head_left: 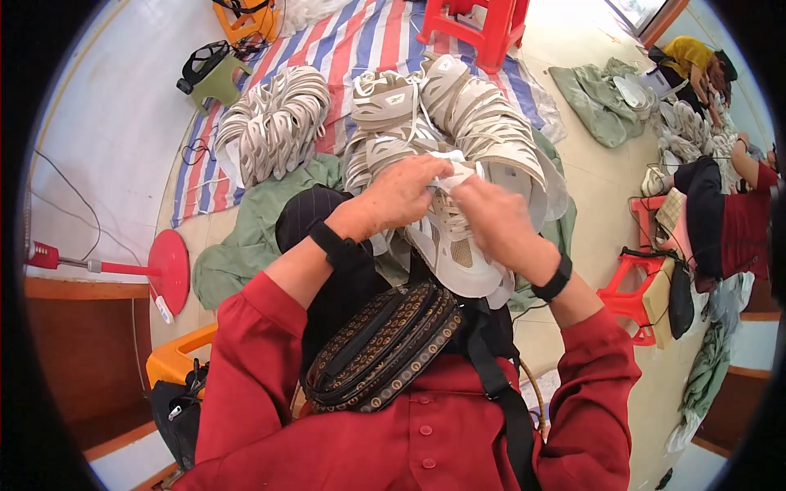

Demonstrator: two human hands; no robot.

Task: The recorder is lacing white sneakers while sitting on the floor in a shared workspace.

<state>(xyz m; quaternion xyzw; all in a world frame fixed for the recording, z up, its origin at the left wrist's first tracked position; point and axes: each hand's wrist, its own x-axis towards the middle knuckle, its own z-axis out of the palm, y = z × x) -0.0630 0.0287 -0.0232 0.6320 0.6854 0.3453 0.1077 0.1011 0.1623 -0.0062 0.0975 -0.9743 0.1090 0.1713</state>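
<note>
Both my hands work on one white and beige sneaker upper (pixel 455 250) that rests over my lap. My left hand (pixel 400 195) pinches its laces and tongue near the top. My right hand (pixel 494 214) grips the same shoe from the right side, fingers curled on the lace area. Both wrists wear black bands. Red sleeves cover my forearms, and a dark patterned waist bag (pixel 385 344) crosses my chest.
A curved stack of matching shoe uppers (pixel 483 114) lies just beyond my hands, another stack (pixel 274 123) at the left on a striped mat (pixel 368 37). Green cloth (pixel 246 237), red stools (pixel 483 24), a red fan base (pixel 168 270). Other people sit with shoes at the far right (pixel 720 204).
</note>
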